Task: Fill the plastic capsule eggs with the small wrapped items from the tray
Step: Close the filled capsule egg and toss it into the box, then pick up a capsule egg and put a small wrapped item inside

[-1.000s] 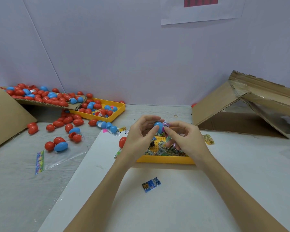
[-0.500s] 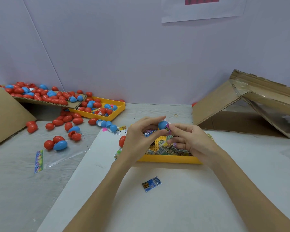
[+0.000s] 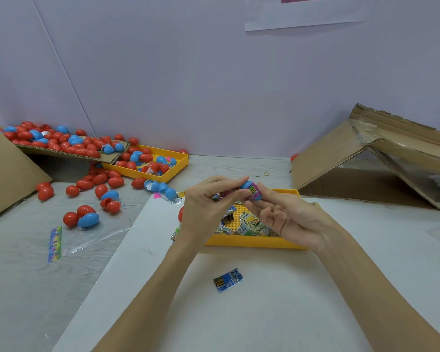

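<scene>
Above the yellow tray of small wrapped items, both hands meet around a blue capsule egg. My left hand pinches the egg between thumb and fingers. My right hand pushes a purple wrapped item into the egg with thumb and forefinger, its other fingers loosely spread. Part of the egg is hidden by the fingers. A blue wrapped item lies alone on the white sheet nearer to me.
Red and blue eggs are heaped on a cardboard flap at the far left and spill over the table. A second yellow tray holds more eggs. A torn cardboard box stands at the right. An empty plastic bag lies left.
The hands drifted slightly right and closer together. The purple wrapped item now shows pressed against the blue egg, and my right hand's lower fingers have spread.
</scene>
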Tool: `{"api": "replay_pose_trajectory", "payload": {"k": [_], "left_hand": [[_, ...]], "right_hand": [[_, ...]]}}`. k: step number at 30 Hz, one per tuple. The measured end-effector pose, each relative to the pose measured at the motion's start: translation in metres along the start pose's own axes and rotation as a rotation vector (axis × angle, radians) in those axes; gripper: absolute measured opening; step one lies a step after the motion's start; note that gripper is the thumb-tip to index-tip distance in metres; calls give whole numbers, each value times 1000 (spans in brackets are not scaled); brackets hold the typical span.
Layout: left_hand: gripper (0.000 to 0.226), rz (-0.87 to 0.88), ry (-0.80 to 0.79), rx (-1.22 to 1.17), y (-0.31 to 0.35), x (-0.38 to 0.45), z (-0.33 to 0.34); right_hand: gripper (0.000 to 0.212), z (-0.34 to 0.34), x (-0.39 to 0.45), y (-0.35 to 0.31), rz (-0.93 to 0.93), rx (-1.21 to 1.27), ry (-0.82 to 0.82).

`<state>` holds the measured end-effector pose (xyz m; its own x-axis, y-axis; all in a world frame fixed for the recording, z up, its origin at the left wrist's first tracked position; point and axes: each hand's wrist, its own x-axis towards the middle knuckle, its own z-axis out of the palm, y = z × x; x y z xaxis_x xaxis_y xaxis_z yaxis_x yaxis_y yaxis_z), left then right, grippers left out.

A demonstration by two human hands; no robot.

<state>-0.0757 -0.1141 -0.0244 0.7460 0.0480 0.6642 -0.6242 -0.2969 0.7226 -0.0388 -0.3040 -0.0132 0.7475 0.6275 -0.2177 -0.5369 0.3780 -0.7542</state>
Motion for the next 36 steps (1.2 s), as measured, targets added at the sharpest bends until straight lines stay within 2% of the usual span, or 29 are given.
{"api": "replay_pose_trajectory", "payload": {"k": [7, 10, 13, 15, 17, 19, 21, 22, 24, 28, 33, 36], "left_hand": [[35, -28, -9, -41, 0, 1, 0], [32, -56, -7, -29, -2, 0, 0], [30, -106, -14, 16, -3, -1, 1], [33, -176, -4, 47, -2, -1, 2], [38, -213, 44, 95, -2, -1, -1], [39, -242, 104, 122, -1, 1, -4], [38, -267, 141, 146, -2, 2, -5], [38, -281, 150, 160, -2, 2, -5], [38, -304, 159, 182, -5, 3, -4], [36, -331, 171, 228, -10, 5, -5], [22, -340, 207, 298, -16, 3, -11], [15, -390, 315, 416, -27, 4, -27]], "right_hand": [[44, 4, -1, 3, -35, -5, 4], [39, 5, -1, 6, -115, -185, 29], [41, 6, 0, 9, -200, -399, 131], [43, 6, 0, 7, -208, -433, 180], [41, 6, 0, -7, -205, -315, 169], [42, 2, -3, -31, -299, 5, 108], [55, -10, -6, -54, -451, 292, 29], [65, -17, -7, -61, -492, 341, 17], [72, -29, -7, -60, -494, 275, 73], [54, -37, 1, -33, -411, 12, 225], [51, -27, 11, -10, -406, -245, 263], [47, -22, 16, 5, -389, -415, 264]]}}
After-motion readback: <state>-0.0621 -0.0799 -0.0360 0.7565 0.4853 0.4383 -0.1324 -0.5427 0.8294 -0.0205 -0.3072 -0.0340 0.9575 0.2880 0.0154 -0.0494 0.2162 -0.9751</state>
